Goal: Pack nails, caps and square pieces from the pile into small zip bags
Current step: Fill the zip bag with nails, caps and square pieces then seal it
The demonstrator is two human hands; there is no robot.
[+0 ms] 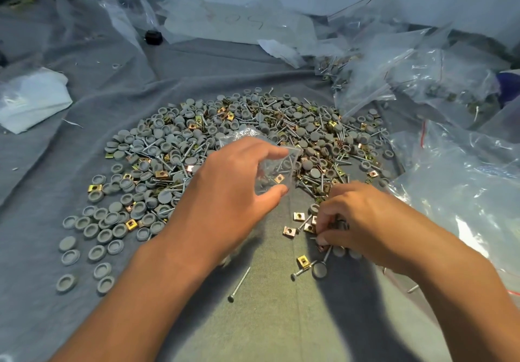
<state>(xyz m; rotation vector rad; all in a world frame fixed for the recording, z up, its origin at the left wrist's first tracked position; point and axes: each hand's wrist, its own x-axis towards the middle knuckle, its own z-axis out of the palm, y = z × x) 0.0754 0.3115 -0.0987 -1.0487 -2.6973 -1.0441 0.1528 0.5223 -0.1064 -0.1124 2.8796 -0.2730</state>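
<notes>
The left hand [228, 181], at frame centre, pinches a small clear zip bag [274, 170] between thumb and fingers, holding it above the pile [225, 142] of grey caps, nails and brass square pieces on the grey cloth [84, 63]. Lower right, the right hand [363, 218] has its fingers curled around a few loose pieces [337, 225].

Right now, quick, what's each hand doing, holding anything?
Left hand: its grip is round a small zip bag, held above the pile.
Right hand: fingers curled, picking small pieces off the cloth; which ones can't be told.
</notes>
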